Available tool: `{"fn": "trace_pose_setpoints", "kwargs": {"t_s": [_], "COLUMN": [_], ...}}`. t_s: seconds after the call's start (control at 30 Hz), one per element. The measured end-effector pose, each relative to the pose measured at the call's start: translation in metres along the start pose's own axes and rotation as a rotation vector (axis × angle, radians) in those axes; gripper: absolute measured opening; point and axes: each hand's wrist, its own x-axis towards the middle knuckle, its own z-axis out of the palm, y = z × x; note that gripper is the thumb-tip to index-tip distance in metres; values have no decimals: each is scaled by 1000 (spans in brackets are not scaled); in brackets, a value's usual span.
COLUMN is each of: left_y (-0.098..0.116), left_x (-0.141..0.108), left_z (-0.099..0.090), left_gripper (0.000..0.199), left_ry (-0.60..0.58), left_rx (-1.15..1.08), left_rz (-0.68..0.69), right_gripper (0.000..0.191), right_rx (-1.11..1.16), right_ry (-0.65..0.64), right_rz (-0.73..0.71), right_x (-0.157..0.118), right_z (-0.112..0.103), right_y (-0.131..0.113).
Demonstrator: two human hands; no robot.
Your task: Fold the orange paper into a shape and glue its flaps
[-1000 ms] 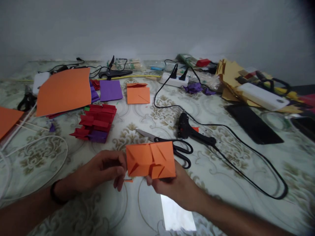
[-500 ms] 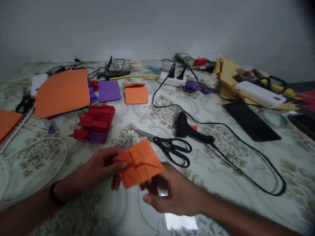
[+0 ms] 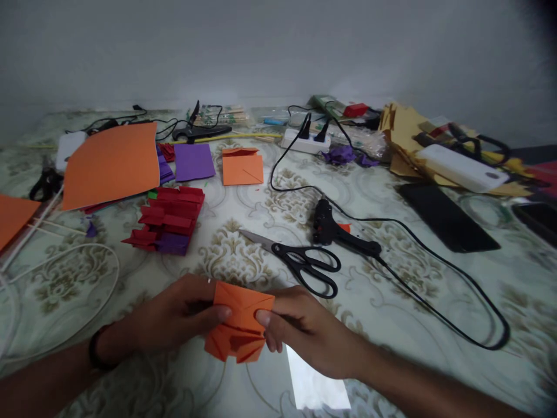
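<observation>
Between my two hands is a creased piece of folded orange paper [image 3: 244, 310], held above the patterned tablecloth. My left hand [image 3: 185, 310] pinches its left side, thumb on the front face and fingers behind. On the right side, my right hand [image 3: 304, 328] grips it with the thumb pressed on the front. The paper's lower part bends toward me in pointed flaps. Beyond my hands lie black-handled scissors [image 3: 300, 258], their blades pointing left. A stack of folded red and purple paper pieces [image 3: 167, 217] rests further left. Under my right hand shows a white sheet [image 3: 319, 383].
A black glue gun [image 3: 343, 235] lies on the right, its cord looping to a white power strip [image 3: 304, 141]. Large orange paper [image 3: 113, 165], a purple square [image 3: 194, 162] and another folded orange piece [image 3: 242, 167] lie behind. A black phone [image 3: 448, 217] is at right.
The orange paper has been turned and lowered, and its lower flaps now bend. My right hand has shifted from beneath its corner to pinching its right side, thumb on the front.
</observation>
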Motion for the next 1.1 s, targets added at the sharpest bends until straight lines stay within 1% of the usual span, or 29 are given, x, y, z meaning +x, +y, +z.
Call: {"fn": "trace_pose_setpoints", "kwargs": {"t_s": [0.1, 0.2, 0.27, 0.37, 0.47, 0.57, 0.6, 0.7, 0.8, 0.87, 0.97, 1.03, 1.1], "left_y": [-6, -13, -15, -15, -11, -7, -6, -6, -7, -7, -7, -6, -6], "left_x": [1, 0, -2, -2, -1, -1, -1, -1, 0, 0, -1, -1, -1], "left_z": [0, 0, 0, 1, 4, 9, 10, 12, 12, 12, 11, 11, 12], "left_gripper": [30, 29, 31, 37, 41, 44, 44, 42, 41, 39, 39, 39, 32], "left_ry": [-71, -88, -89, -58, -66, -101, -106, -91, -41, -14, -13, -14, -8], "left_rx": [113, 156, 134, 112, 204, 313, 329, 313, 308, 318, 329, 337, 323], "left_rz": [65, 135, 126, 93, 133, 208, 211, 192, 181, 171, 165, 159, 143], "right_gripper": [56, 55, 54, 53, 53, 50, 48, 42, 34, 27, 23, 22, 20], "right_rx": [-32, -36, -28, -40, -95, -97, -94, -94, -75, -41, -3, 7, 14], "right_ry": [62, 82, 52, -35, -65, -48, -35, -1, 36, 68, 103, 113, 114], "right_rz": [-37, -52, -55, -95, -133, -117, -109, -95, -81, -46, 12, 26, 23], "right_x": [0, 1, 2, 3, 4, 5, 5, 6, 6, 6, 5, 5, 6], "right_z": [0, 0, -1, -1, -1, 0, 1, 4, 7, 8, 8, 8, 8], "right_y": [1, 0, -2, -2, -1, 0, 0, -1, -2, -2, -3, -4, -4]}}
